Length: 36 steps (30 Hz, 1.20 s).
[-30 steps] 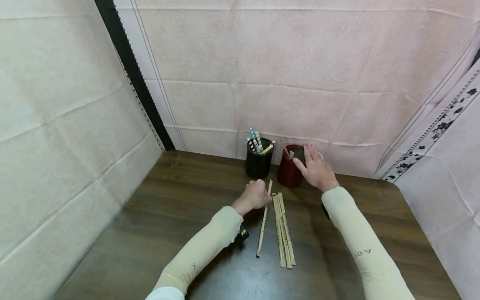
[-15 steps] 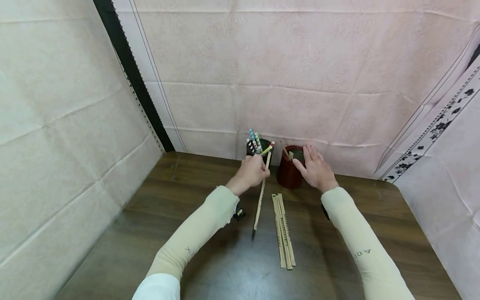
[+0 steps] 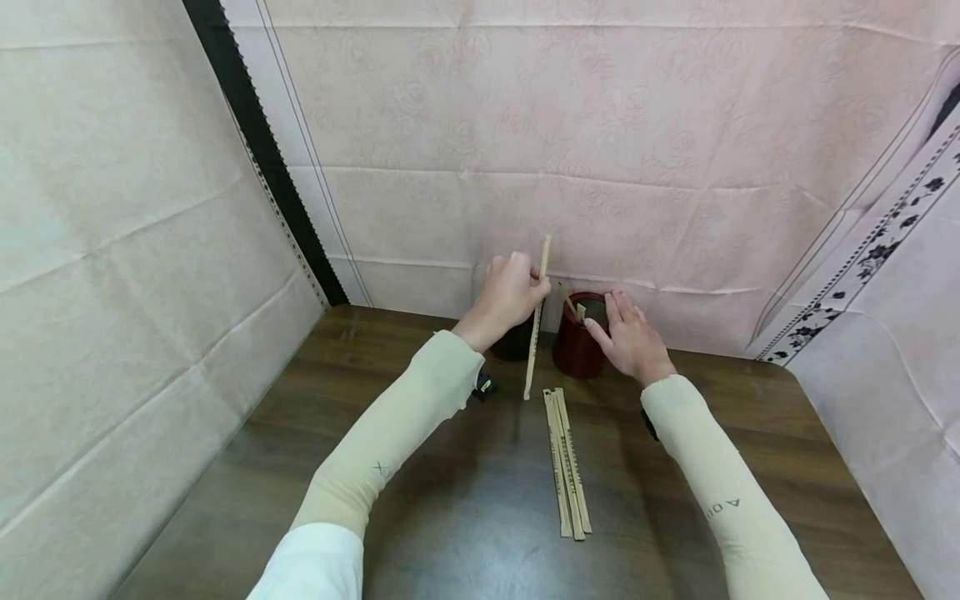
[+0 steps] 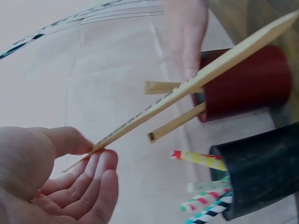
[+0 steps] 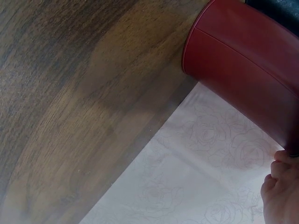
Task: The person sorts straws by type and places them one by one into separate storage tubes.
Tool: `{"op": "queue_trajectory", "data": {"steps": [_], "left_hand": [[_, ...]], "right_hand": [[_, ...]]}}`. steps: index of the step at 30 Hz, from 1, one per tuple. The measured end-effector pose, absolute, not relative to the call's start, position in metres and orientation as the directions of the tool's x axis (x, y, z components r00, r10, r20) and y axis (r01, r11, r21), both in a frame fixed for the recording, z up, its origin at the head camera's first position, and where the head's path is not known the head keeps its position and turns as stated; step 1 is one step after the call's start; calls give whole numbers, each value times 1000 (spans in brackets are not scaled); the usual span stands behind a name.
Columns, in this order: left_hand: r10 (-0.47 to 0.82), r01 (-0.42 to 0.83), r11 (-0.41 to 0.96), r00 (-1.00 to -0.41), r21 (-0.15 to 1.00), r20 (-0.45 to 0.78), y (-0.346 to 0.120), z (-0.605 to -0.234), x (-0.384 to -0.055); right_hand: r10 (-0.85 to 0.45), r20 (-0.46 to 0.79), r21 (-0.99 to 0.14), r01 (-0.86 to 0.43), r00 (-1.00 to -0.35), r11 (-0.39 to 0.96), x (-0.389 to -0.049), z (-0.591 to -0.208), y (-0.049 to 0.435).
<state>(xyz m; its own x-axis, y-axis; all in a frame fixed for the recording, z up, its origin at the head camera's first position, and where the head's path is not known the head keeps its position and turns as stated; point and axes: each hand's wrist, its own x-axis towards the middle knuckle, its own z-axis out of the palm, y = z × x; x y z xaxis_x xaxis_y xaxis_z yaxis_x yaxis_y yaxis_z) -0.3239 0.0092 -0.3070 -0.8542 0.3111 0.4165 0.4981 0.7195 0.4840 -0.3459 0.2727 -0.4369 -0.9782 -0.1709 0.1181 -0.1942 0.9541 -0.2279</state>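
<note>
My left hand (image 3: 513,292) pinches a long, thin, tan paper-wrapped stick (image 3: 534,350) with dark print between thumb and fingers. The stick is tilted in the air, crossing in front of the black cup (image 3: 513,343) in the head view. That cup holds colourful striped sticks (image 4: 205,200), hidden behind the hand from above. My right hand (image 3: 637,342) rests at the rim of the dark red cup (image 3: 577,354), fingers straight along its right side and thumb at the near rim. Two tan sticks (image 4: 177,123) poke out of the red cup.
Several more tan paper-wrapped sticks (image 3: 566,475) lie side by side on the brown wooden table (image 3: 450,533). A pale patterned cloth (image 3: 600,125) hangs right behind the cups, with more cloth (image 3: 135,250) at the left.
My left hand has lifted the tan stick off the table and carried it forward and up, past the black cup's mouth. The right hand has stayed at the red cup.
</note>
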Motion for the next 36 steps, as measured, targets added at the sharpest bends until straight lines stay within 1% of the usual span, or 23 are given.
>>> {"op": "queue_trajectory", "data": {"steps": [3, 8, 12, 18, 20, 23, 27, 30, 36], "left_hand": [[262, 484, 716, -855, 504, 448, 12, -296, -324], [188, 487, 700, -832, 523, 522, 13, -279, -327], [153, 535, 648, -788, 542, 596, 12, -266, -329], [94, 627, 562, -697, 540, 711, 9, -251, -332], [89, 653, 543, -670, 528, 737, 9, -248, -333], [93, 681, 518, -647, 518, 757, 11, -245, -333], [103, 705, 486, -633, 516, 767, 16, -244, -332], [120, 713, 487, -627, 505, 770, 22, -246, -332], [159, 694, 529, -646, 488, 747, 36, -257, -332]], "right_hand": [[-173, 125, -231, -198, -977, 952, -346, -437, 273], [-174, 129, -236, -200, -976, 951, -347, -437, 272], [-175, 135, -238, -204, -975, 950, -347, -438, 273], [-179, 119, -240, -204, -977, 949, -346, -438, 273], [-176, 117, -240, -200, -977, 950, -346, -437, 273], [-172, 120, -237, -196, -978, 951, -346, -436, 273], [-173, 125, -229, -198, -977, 953, -347, -435, 272], [-171, 122, -224, -195, -978, 955, -346, -435, 272], [-166, 130, -227, -192, -978, 955, -346, -436, 272]]}}
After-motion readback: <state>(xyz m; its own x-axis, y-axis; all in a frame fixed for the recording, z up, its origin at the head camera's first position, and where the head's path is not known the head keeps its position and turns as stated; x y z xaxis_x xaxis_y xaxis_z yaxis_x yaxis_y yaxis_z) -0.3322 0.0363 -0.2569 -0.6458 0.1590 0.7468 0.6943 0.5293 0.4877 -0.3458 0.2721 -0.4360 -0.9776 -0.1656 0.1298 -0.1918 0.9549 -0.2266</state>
